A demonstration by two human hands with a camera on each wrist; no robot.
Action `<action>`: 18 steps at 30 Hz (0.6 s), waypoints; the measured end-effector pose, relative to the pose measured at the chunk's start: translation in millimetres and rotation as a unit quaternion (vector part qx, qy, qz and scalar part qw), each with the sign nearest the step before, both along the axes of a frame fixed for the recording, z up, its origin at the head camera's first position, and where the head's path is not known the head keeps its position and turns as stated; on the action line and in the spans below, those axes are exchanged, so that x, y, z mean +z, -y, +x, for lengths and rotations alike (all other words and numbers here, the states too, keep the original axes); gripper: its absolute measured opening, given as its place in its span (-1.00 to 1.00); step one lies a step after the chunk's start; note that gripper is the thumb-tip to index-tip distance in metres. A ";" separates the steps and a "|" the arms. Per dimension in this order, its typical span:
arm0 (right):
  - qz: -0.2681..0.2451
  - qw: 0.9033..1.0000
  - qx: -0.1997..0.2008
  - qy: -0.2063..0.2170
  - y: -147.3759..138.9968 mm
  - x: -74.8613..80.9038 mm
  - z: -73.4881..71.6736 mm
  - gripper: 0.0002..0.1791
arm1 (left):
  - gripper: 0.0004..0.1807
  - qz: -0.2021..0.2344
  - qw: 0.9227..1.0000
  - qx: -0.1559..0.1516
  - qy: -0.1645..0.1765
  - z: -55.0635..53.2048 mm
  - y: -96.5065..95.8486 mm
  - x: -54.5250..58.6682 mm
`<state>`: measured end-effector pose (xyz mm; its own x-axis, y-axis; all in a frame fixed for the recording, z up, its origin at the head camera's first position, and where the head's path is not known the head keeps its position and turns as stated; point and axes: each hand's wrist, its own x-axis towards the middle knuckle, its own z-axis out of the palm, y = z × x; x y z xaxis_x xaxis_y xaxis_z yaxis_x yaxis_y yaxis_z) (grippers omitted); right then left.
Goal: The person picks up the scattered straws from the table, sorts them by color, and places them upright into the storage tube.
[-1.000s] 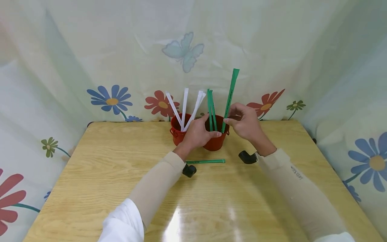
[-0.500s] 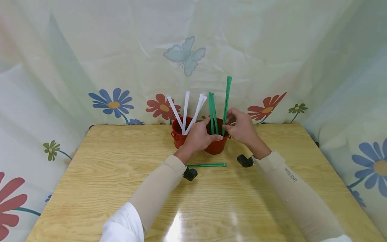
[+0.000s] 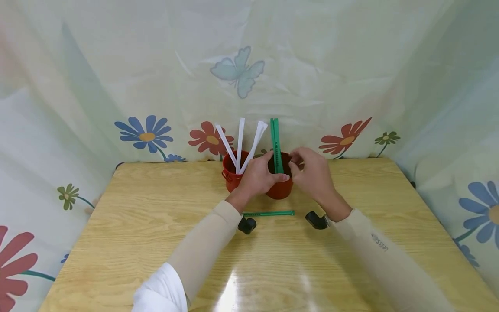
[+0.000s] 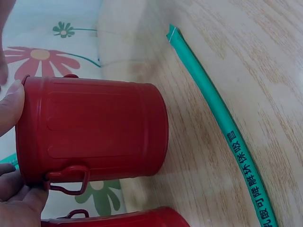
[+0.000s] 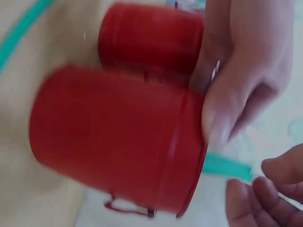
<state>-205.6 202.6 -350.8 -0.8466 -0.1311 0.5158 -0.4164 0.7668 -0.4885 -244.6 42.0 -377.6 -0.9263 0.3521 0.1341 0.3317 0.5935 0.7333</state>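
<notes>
Two small red metal buckets stand side by side at the table's back. My left hand (image 3: pixel 259 175) grips the right bucket (image 3: pixel 279 190) at its rim, thumb in front; the left wrist view shows the thumb and fingers on the rim of that bucket (image 4: pixel 94 127). Green wrapped straws (image 3: pixel 276 145) lean close together inside it. My right hand (image 3: pixel 313 173) is beside its right rim, fingers loosely bent, apart from the straws. In the right wrist view its fingertips are near a green straw end (image 5: pixel 229 168). The left bucket (image 3: pixel 231 180) holds several white wrapped straws (image 3: pixel 239 145).
One green wrapped straw (image 3: pixel 273 213) lies on the wooden table (image 3: pixel 163 208) in front of the buckets, its dark lettering visible in the left wrist view. A flower-printed curtain (image 3: pixel 331 86) hangs right behind the table's back edge.
The tall green straw pinched by my right hand has gone down into the right bucket and now leans with the others; the fingers have let it go. The left hand keeps its grip.
</notes>
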 end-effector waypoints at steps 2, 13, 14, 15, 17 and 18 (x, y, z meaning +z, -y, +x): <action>0.006 0.998 0.027 -0.047 4.9 -4.6 13.5 -0.89 | -0.06 -0.003 1.000 0.000 -0.010 0.0 0.3 0.2; 0.217 0.959 0.159 0.088 26.7 -63.6 49.1 -0.78 | -0.08 -0.016 1.000 0.008 -0.009 -0.8 3.6 1.2; 0.241 0.952 0.161 0.097 27.6 -70.1 48.2 -0.73 | -0.06 -0.018 1.000 0.008 -0.007 -0.9 3.2 1.3; 0.261 0.946 0.163 0.101 28.7 -75.5 47.4 -0.68 | -0.04 -0.018 1.000 0.006 -0.005 -1.0 3.0 1.6; 0.294 0.935 0.166 0.104 30.9 -84.3 45.5 -0.63 | -0.02 -0.025 1.000 0.008 0.002 -1.2 2.5 1.5; 0.307 0.931 0.167 0.102 31.8 -87.6 44.8 -0.61 | -0.02 -0.028 1.000 0.010 0.006 -1.0 2.6 1.1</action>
<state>-160.8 170.7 -438.3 -0.7776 -0.6224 0.0891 -0.6287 0.7717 -0.0958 -245.6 39.3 -376.6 -0.9344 0.3410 0.1026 0.3107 0.6397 0.7030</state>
